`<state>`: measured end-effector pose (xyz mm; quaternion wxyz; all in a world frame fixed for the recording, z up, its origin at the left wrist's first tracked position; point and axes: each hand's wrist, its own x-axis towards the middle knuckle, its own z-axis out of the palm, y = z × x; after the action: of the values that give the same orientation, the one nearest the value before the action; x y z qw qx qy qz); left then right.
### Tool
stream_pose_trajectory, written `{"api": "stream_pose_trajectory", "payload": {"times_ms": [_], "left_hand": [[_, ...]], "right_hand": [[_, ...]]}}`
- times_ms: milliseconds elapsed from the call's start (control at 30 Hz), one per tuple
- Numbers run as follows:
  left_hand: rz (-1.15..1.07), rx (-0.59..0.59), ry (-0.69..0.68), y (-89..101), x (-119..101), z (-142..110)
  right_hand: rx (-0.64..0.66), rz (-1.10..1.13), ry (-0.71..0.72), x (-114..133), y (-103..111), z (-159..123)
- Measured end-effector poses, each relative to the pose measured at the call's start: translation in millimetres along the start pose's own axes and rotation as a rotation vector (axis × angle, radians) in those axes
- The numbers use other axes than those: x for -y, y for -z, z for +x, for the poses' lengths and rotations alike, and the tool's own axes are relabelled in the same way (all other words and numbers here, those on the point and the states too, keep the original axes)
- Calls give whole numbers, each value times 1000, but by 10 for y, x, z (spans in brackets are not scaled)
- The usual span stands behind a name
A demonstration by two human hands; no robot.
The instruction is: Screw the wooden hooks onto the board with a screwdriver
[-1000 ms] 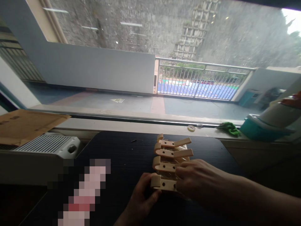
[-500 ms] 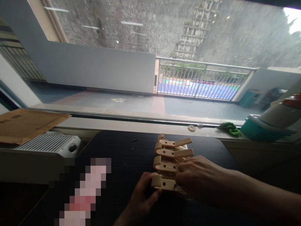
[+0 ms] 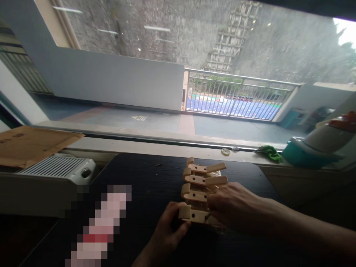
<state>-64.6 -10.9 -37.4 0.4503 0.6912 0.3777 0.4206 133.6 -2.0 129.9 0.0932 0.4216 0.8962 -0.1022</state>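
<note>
Several pale wooden wall hooks (image 3: 198, 195) lie in a row on clear plastic wrapping, each with a curled left end and dark screw holes. My left hand (image 3: 169, 226) grips the curled end of the nearest hook (image 3: 198, 216), thumb in front and fingers behind. Over that hook's right end, my right hand (image 3: 230, 204) is closed, its fingertips pinching a small dark screw-like piece (image 3: 208, 215) at the right-hand hole. My fist hides the far ends of the two nearer hooks. How deep the piece sits in the hole is not visible.
The hooks rest on a dark table (image 3: 155, 181). On the windowsill are a tape roll (image 3: 225, 152), a green cloth (image 3: 271, 153) and a teal container (image 3: 300, 152). A brown envelope (image 3: 39, 142) lies on a white slotted appliance (image 3: 61, 167) at left. A pixelated patch covers the lower left.
My right hand has shifted slightly, so the dark piece at the hole shows more between fingertips and hook. My left hand keeps its grip. The view has moved a little.
</note>
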Motion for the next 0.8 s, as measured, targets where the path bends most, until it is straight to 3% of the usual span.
{"api": "stream_pose_trajectory", "payload": {"times_ms": [167,400,600,800], "left_hand": [[3,18,38,16,-62,18],[12,24,55,24,-63,22],[-10,23,46,13,-55,6],[-5,17,58,9,-82,14]], "right_hand": [[-24,-22,-52,3,61,-63],[-66,-13,129,95,240,-10],[20,-18,76,99,122,3],[-72,-10,74,97,59,-12]]}}
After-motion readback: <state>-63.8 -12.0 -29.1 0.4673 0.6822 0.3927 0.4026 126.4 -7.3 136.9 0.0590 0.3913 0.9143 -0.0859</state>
